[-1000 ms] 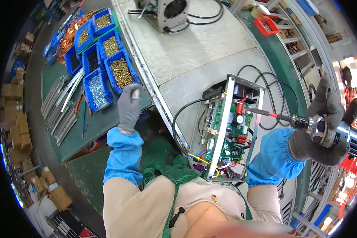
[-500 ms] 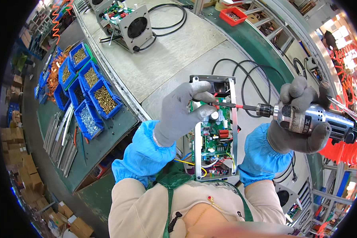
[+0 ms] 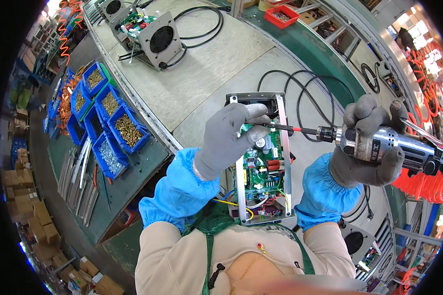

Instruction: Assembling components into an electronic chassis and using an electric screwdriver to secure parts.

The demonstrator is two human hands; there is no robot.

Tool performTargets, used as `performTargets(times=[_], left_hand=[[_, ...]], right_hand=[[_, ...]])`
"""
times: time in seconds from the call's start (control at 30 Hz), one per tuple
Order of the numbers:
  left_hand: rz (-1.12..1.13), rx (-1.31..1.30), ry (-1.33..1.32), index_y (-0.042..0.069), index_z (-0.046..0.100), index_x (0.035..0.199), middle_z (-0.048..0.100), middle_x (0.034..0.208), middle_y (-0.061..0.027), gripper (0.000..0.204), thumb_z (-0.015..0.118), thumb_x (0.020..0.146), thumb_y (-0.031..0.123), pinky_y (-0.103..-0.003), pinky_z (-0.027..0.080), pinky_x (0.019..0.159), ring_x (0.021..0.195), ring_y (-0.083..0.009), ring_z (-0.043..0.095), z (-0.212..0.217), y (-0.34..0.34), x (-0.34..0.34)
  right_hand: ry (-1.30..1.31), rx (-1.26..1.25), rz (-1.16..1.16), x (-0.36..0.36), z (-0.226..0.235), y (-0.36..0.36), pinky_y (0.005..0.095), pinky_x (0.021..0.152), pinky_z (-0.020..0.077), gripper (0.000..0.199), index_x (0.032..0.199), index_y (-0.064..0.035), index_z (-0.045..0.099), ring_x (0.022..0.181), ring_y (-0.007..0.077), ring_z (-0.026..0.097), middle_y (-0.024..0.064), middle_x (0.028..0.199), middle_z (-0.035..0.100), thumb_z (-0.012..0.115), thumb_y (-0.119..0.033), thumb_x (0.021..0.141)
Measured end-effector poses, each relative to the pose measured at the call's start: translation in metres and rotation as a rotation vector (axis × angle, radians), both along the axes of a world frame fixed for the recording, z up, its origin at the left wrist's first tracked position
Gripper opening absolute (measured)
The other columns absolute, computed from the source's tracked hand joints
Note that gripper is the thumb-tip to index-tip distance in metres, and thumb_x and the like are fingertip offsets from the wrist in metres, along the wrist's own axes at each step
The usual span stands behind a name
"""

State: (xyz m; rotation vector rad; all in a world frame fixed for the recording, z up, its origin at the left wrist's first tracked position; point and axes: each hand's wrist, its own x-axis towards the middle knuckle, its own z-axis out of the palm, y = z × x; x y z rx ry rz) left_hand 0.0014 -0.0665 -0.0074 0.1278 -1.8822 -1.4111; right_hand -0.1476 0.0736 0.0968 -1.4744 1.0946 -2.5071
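Note:
My right hand [image 3: 369,142], in a grey glove, is wrapped around a silver and black power screwdriver [image 3: 391,145] held sideways. Its long bit [image 3: 298,129], dark with a red band, points left across an open metal chassis [image 3: 285,169]. The gloved fingers of my left hand [image 3: 229,137] pinch around the bit's tip; whether a small screw is there too is hidden. Below the bit lies a green circuit board [image 3: 258,172] inside the chassis, with red parts, a white-topped cylinder and coloured wires. My left hand covers part of the chassis's left rail.
Blue bins [image 3: 128,130] of screws and small hardware stand on a green table at left, beside metal strips [image 3: 79,182]. Another fan unit [image 3: 160,39] sits farther up the bench. A black cable [image 3: 305,93] loops behind the chassis; a red tray [image 3: 281,16] stands far right.
The chassis and bench appear slightly farther left in the view. Both hands keep nearly the same pose, with the bit's tip still at my left fingers.

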Motion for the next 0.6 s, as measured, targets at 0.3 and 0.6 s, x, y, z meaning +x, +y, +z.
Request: performTargets(times=[0.3, 0.6], left_hand=[[0.035, -0.033, -0.017, 0.004, 0.062, 0.109, 0.065, 0.088, -0.0104, 0.036, 0.072, 0.076, 0.014, -0.033, 0.053, 0.071, 0.081, -0.0247, 0.067, -0.009, 0.001, -0.010], [0.091, -0.215, 0.012, 0.006, 0.068, 0.099, 0.066, 0.087, -0.0100, 0.033, 0.076, 0.069, 0.016, -0.034, 0.050, 0.070, 0.079, -0.0255, 0.063, 0.012, -0.009, -0.025]], right_hand=[[-0.027, 0.006, -0.044, -0.005, -0.007, 0.002, 0.0340, 0.054, 0.0431, 0.067, 0.125, 0.0003, 0.046, 0.067, 0.0240, 0.049, 0.0073, 0.057, 0.050, 0.058, -0.043, 0.076], [-0.203, -0.089, -0.131, 0.002, 0.000, -0.003, 0.0334, 0.052, 0.0394, 0.068, 0.131, -0.0047, 0.042, 0.063, 0.0202, 0.047, 0.0014, 0.061, 0.043, 0.061, -0.041, 0.077]])
